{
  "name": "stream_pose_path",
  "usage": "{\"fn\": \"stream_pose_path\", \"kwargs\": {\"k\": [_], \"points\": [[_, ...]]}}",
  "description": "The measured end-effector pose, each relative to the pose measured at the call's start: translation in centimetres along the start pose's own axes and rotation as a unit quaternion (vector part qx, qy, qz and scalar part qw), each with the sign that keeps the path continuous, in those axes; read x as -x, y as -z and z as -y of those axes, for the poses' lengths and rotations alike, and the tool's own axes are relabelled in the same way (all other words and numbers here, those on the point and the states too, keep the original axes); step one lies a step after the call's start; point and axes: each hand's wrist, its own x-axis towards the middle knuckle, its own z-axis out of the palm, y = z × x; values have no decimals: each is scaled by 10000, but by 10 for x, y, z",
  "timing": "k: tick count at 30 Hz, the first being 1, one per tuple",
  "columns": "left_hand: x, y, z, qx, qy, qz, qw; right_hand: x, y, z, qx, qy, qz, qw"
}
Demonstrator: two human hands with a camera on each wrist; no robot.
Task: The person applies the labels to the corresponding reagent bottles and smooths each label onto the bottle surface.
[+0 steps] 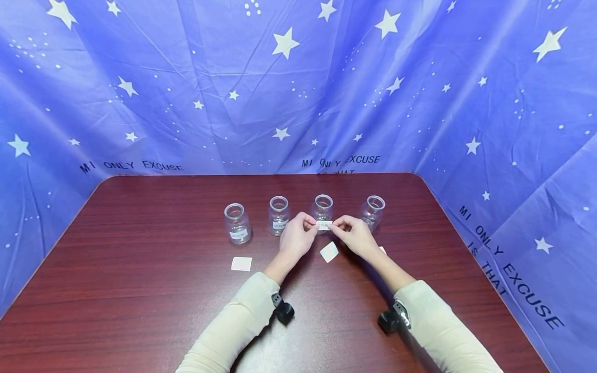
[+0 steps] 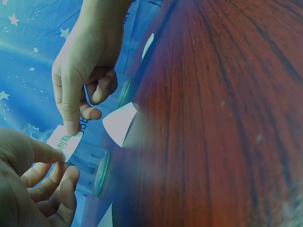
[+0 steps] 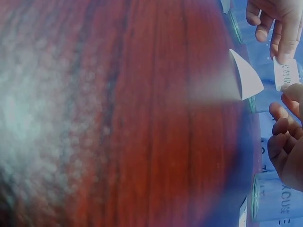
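Note:
A small white label (image 1: 324, 225) with printed characters lies against or just in front of the third clear glass jar (image 1: 324, 207) from the left; whether it is stuck to the glass I cannot tell. My left hand (image 1: 298, 235) pinches the label's left end, and my right hand (image 1: 356, 235) pinches its right end. In the left wrist view, the left thumb and a right finger lie on opposite ends of the label (image 2: 65, 143). Similar labels are on the first jar (image 1: 238, 223) and the second jar (image 1: 279, 215).
A fourth glass jar (image 1: 374, 207) stands behind my right hand, partly hidden. One white paper piece (image 1: 328, 252) lies before the third jar and another paper piece (image 1: 241, 264) before the first. The reddish wooden table (image 1: 154, 290) meets a blue star-patterned cloth (image 1: 233, 129).

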Motion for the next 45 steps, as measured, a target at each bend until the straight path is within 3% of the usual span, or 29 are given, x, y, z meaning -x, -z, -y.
{"fn": "stream_pose_path", "kwargs": {"k": [10,20,32,40,45], "points": [[1,0,0,-11,-47,-16,10000,-1,-1,-2,-169,-189,-181,9995],[2,0,1,49,-21,11,10000,-3,-1,3,-481,83,-331,9983],[5,0,2,13,-419,-87,9991,-8,-3,4,-517,-246,53,9983],[5,1,1,39,-210,-8,9998,-7,-4,2,-567,-321,50,9979],[2,2,0,236,-19,298,9993,-6,-5,2,-606,-297,16,9977]]}}
